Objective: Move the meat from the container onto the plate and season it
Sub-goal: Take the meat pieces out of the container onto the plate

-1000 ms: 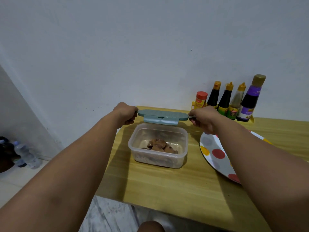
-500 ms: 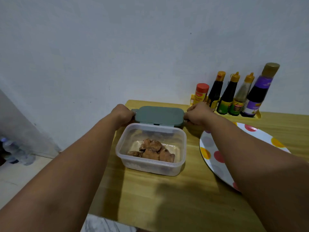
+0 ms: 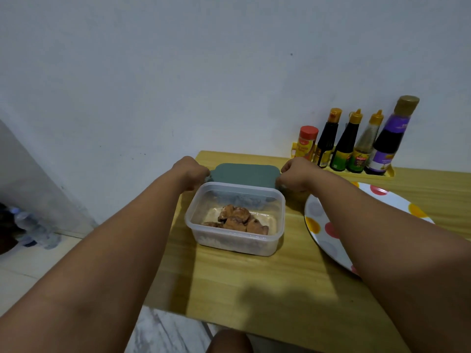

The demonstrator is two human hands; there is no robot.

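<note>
A clear plastic container [image 3: 235, 247] stands on the wooden table, uncovered, with several brown pieces of meat [image 3: 237, 220] inside. Just behind it lies its grey-green lid [image 3: 244, 174], low at the table surface. My left hand [image 3: 191, 171] grips the lid's left end and my right hand [image 3: 295, 174] grips its right end. To the right lies a white plate [image 3: 323, 233] with coloured dots, partly hidden by my right forearm. A red-capped seasoning shaker [image 3: 307, 141] stands at the back.
Several sauce bottles [image 3: 356, 146] stand in a yellow tray [image 3: 384, 173] against the wall at the back right. The table's left edge [image 3: 175, 250] and front edge drop to a tiled floor. Water bottles [image 3: 28, 225] lie on the floor at far left.
Both hands have lowered the lid from above the container to the table behind it. The camera has tilted down and moved closer.
</note>
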